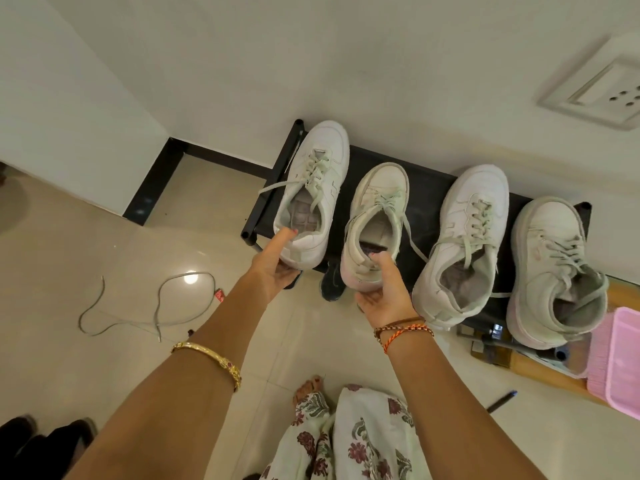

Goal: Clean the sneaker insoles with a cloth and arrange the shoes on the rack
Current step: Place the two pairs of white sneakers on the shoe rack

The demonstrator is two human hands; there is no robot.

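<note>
Several white sneakers stand toe-to-wall on top of a black shoe rack (427, 188). My left hand (277, 268) grips the heel of the leftmost sneaker (317, 178), thumb on its collar, fingers under the sole. My right hand (384, 292) holds the heel of the second sneaker (377, 206), thumb inside the opening. Two more white sneakers, one (467, 233) and another (554, 258), rest further right, untouched, their insoles showing. No cloth is visible.
A loose shoelace (156, 306) lies on the tiled floor at the left. A dark shoe (332, 282) sits under the rack. A pink basket (620, 362) and wooden board (540, 365) are at the right. Dark shoes (41, 441) sit bottom left. A wall socket (602, 95) is upper right.
</note>
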